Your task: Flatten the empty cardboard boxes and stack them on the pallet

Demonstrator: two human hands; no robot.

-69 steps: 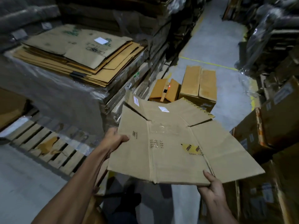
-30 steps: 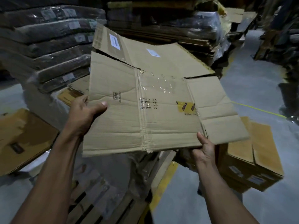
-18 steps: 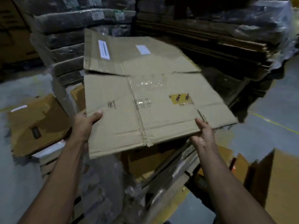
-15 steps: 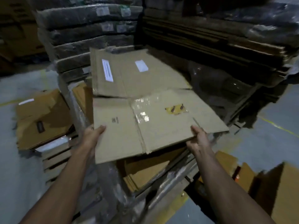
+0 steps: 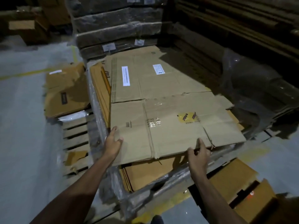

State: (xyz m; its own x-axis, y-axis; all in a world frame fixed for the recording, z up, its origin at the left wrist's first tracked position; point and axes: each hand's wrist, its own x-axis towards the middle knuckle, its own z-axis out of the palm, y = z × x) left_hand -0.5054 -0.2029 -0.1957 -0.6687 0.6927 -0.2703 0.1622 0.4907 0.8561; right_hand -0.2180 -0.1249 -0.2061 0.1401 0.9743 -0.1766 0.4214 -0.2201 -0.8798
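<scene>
A flattened brown cardboard box (image 5: 169, 113) with two white labels and a yellow sticker lies spread on top of a stack of flattened cardboard (image 5: 145, 173), which is wrapped in plastic film. My left hand (image 5: 113, 141) holds the box's near left corner, thumb on top. At the near edge, further right, my right hand (image 5: 199, 152) pinches the box, thumb above and fingers below. The near edge overhangs the stack slightly. The pallet under this stack is hidden by the film.
A wooden pallet (image 5: 76, 136) to the left carries a crumpled flattened box (image 5: 64, 92). Unflattened brown boxes (image 5: 239, 188) stand on the grey floor at the lower right. Tall plastic-wrapped cardboard stacks (image 5: 116, 29) rise behind and to the right.
I turned from the aisle to the stack carrying the flattened box in both hands. It has come down from mid-air and now lies flat on the stack.
</scene>
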